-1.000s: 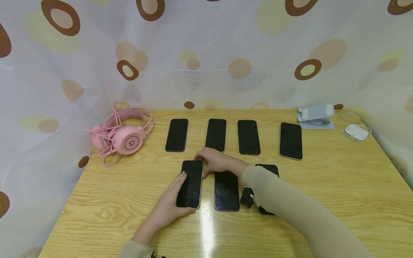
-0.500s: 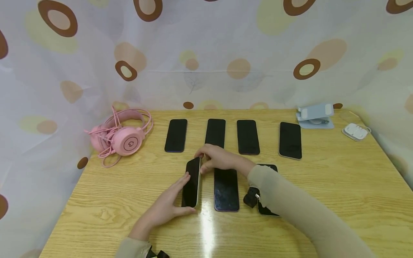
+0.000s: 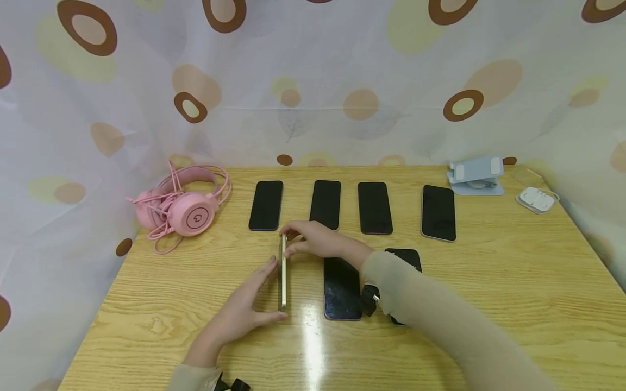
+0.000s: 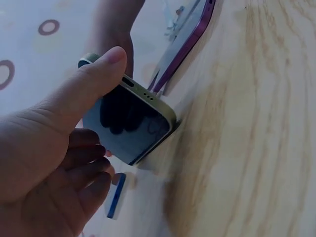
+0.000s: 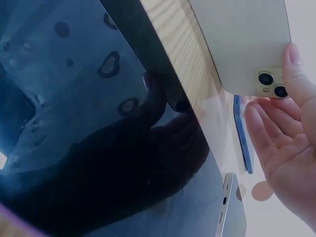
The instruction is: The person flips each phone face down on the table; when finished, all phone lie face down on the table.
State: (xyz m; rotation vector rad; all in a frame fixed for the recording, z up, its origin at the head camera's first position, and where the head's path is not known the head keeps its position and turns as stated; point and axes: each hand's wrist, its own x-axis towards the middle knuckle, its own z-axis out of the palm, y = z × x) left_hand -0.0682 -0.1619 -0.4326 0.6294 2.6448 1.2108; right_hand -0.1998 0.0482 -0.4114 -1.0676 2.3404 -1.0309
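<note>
A smartphone (image 3: 283, 277) stands tilted up on its long edge on the wooden table, its pale frame facing up in the head view. My right hand (image 3: 318, 239) pinches its far end, the thumb against the pale back near two camera lenses in the right wrist view, where the raised phone (image 5: 242, 44) shows its back. At the near end, my left hand (image 3: 237, 312) holds it, thumb on the bottom edge by the charging port and fingers on the screen side. A purple-edged smartphone (image 3: 342, 290) lies screen up just right of it.
Several dark-screened phones lie in a back row, including a left one (image 3: 266, 206) and a right one (image 3: 438, 213). Another phone (image 3: 406, 258) is partly under my right sleeve. Pink headphones (image 3: 195, 212) sit back left; a blue folding stand (image 3: 475, 176) and white earphones (image 3: 537, 199) back right.
The phone between my hands has turned from lying screen up to standing on its long edge, its right side lifted. My right hand has shifted left with it; my left hand stays at its side.
</note>
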